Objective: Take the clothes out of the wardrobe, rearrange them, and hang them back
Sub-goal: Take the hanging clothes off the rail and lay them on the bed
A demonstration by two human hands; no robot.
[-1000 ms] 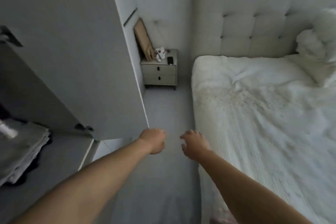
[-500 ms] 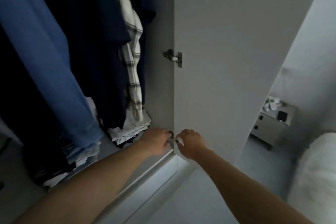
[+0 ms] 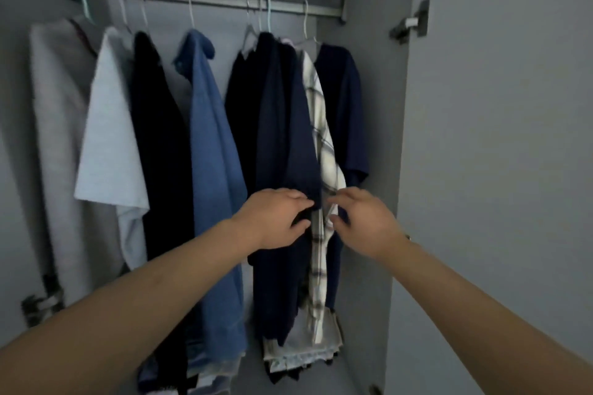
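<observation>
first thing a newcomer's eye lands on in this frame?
Two bare forearms reaching in, left hand and right hand meeting at a navy shirt and a plaid shirt right of centre. Behind them, garments hang from the rail; a blue shirt stands out mid-row.
</observation>
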